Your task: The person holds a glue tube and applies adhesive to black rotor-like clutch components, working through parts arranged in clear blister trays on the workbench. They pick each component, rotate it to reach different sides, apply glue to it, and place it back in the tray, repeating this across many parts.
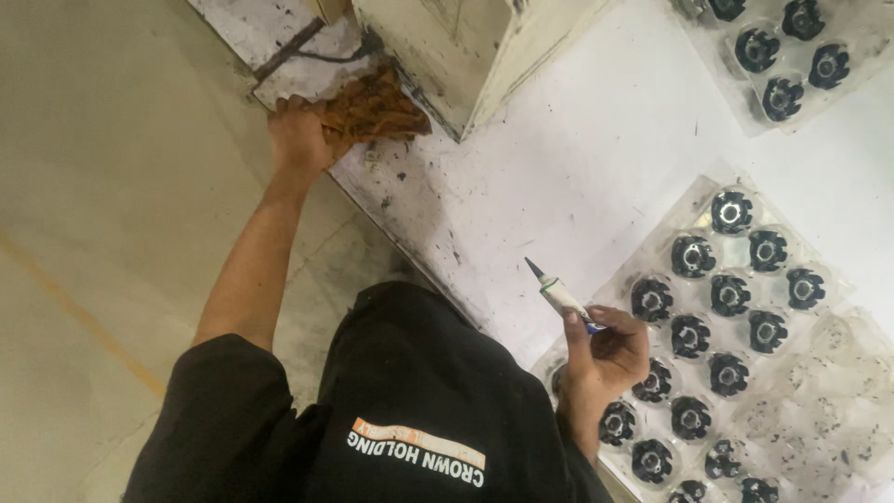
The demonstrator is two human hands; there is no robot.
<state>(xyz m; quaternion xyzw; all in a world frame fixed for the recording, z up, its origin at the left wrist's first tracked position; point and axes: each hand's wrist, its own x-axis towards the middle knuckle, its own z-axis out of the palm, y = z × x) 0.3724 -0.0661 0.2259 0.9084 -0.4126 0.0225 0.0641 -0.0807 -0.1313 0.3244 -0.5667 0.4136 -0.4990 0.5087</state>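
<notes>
Gripping a rust-brown rag (372, 110) in closed fingers, the left hand (298, 130) presses it onto the grimy edge of the white table (577, 158), just beside the base of a cream-coloured box (447, 47); firm pressure on the dark smudges looks wise, with the cloth kept bunched. Further right, the right hand (605, 359) pinches a small white tube with a dark pointed nozzle (557, 291), tip raised, best kept clear of the clear blister tray (838, 373) of black toothed couplings (728, 294) beside it.
</notes>
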